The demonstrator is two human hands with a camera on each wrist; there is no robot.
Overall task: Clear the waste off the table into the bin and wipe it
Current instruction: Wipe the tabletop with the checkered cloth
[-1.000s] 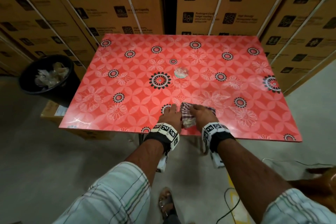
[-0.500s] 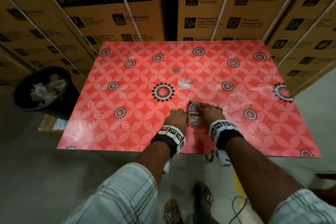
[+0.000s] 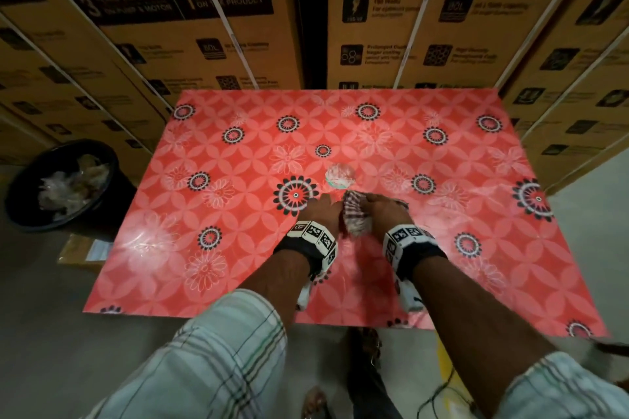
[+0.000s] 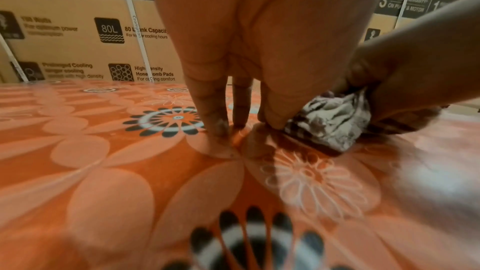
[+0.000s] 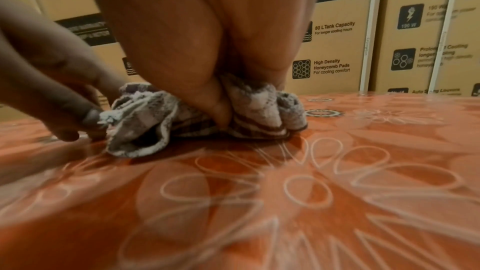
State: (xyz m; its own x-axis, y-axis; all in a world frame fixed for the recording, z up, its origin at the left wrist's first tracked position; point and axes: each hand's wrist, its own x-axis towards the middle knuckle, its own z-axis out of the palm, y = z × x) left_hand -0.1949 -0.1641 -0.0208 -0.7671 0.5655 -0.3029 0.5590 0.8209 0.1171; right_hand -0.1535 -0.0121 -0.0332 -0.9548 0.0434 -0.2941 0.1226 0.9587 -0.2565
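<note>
- Red flowered table (image 3: 211, 248) set with its far edge against stacked cardboard boxes (image 3: 211, 44).
- Checked cloth (image 3: 355, 214) bunched on the table near its middle, a little toward the near edge.
- Right hand (image 3: 386, 211) pressed down on the cloth, thumb and fingers curled into its folds and grasping it; same grip seen in the right wrist view, cloth (image 5: 197, 118) crumpled under the palm (image 5: 207, 38).
- Left hand (image 3: 323, 211) just beside the cloth on its left, fingers (image 4: 210, 110) straight and pointing down, tips on the table surface (image 4: 103, 171), nearest finger touching the edge of the cloth (image 4: 327, 122); released, grasping nothing.
- Small crumpled piece of waste (image 3: 339, 174), pale and shiny, lying on the table just beyond the cloth toward the far edge, apart from both hands.
- Black bin (image 3: 20, 194) on the floor beyond the left edge of the table, near its far left corner, with crumpled waste inside.
</note>
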